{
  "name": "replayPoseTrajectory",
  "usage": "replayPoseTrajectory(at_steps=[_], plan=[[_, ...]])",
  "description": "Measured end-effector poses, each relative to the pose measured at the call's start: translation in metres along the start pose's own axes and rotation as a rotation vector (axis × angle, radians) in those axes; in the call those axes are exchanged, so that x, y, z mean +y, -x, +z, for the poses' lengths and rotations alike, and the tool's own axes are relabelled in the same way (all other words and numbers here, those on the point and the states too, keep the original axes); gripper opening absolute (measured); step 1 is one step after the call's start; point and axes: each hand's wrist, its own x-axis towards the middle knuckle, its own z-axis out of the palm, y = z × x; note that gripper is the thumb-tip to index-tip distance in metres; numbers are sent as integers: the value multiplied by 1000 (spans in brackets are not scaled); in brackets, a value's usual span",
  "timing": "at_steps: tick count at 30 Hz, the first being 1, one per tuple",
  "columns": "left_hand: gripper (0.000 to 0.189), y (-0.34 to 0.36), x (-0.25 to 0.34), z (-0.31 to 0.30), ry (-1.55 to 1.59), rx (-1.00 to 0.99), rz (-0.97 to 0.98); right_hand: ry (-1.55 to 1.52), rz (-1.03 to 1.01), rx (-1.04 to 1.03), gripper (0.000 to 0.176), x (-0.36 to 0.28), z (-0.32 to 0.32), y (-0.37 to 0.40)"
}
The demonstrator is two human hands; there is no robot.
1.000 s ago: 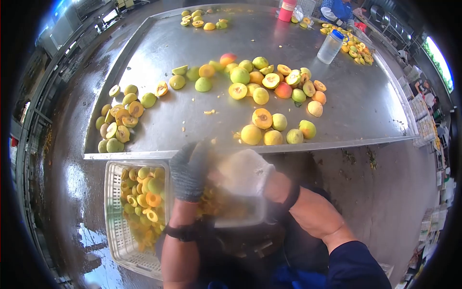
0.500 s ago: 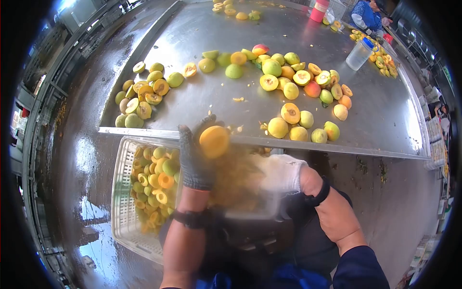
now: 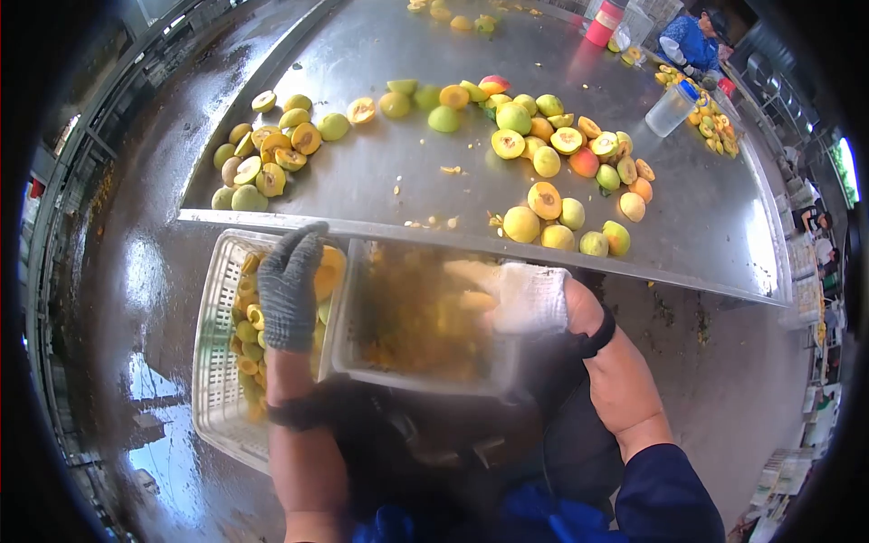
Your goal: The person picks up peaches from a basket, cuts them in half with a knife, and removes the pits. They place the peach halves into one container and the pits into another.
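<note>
Grey knitted fabric covers the left hand [image 3: 291, 290]; white knit covers the right hand [image 3: 536, 299]. Sheet metal with a dull sheen forms the table [image 3: 380, 181], which has a straight rim and bears rounded fruit [image 3: 513, 118], much of it halved with pale or orange cut faces. Just off the table's near edge is a pale plastic basket [image 3: 213, 353] with slotted walls, containing further fruit; beside it is a pale, rectangular tub [image 3: 425, 382], its yellow-brown contents blurred. The left hand's fingers are extended close together, with an orange fruit piece [image 3: 331, 271] on the thumb side, above the basket's right part; whether the grip is closed on it cannot be told. That piece is elongated, its long axis roughly from wearer toward table, its left side hidden by the hand. The right hand points leftward over the tub, fingers blurred; their spacing and any hold cannot be determined.
</note>
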Motion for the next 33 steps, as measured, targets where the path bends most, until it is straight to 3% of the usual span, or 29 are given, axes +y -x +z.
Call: replayPoseTrajectory(at_steps=[1, 4, 6, 7, 8, 10, 12, 13, 16, 20, 21, 23, 25, 27, 28, 30, 33], plan=[[31, -4, -8, -13, -72, 31, 4, -78, 34, 50, 66, -4, -2, 1], [34, -7, -17, -50, -517, 187, 47, -361, -152, -9, 57, 9, 8, -2], [36, -6, -13, -69, -695, 217, -22, -199, 189, 222, 42, -8, 0, -2], [40, -7, -11, -77, -736, 218, -133, -166, 231, 428, 44, 1, -7, 0], [40, -11, -27, -90, -728, 260, -122, -129, 265, 632, 45, 15, -15, -1], [41, -13, -30, -89, -654, 410, 75, -110, 518, 791, 52, 41, -48, -4], [39, -18, -34, -80, -560, 425, 107, 204, 643, 721, 46, 49, -69, -6], [39, -21, -35, -74, -515, 431, 122, 202, 759, 605, 52, 63, -76, -14], [39, -18, -8, -42, -616, 282, 62, 386, 659, 234, 56, 98, -81, -25], [32, -27, -28, -16, -200, 172, 87, 274, 651, 131, 55, 79, -90, -28], [29, -21, -14, 3, 13, 162, 79, 218, 582, 266, 50, 77, -86, -27], [28, -8, 13, 32, 282, -4, -103, -260, 554, 411, 45, 49, -85, -19], [54, 5, 9, 64, 327, -238, -34, -714, 457, 554, 34, 21, -66, -14], [68, 13, -6, 101, 460, -342, 140, -963, 317, 525, 32, 13, -41, -17], [69, 15, -16, 114, 433, -358, 126, -1086, 243, 501, 31, 9, -30, -19], [71, 15, -43, 128, 390, -357, 79, -1041, 333, 473, 28, -36, -30, -10], [67, 13, -75, 134, 388, -264, -21, -1089, 253, 586, 29, -34, -15, -7]])
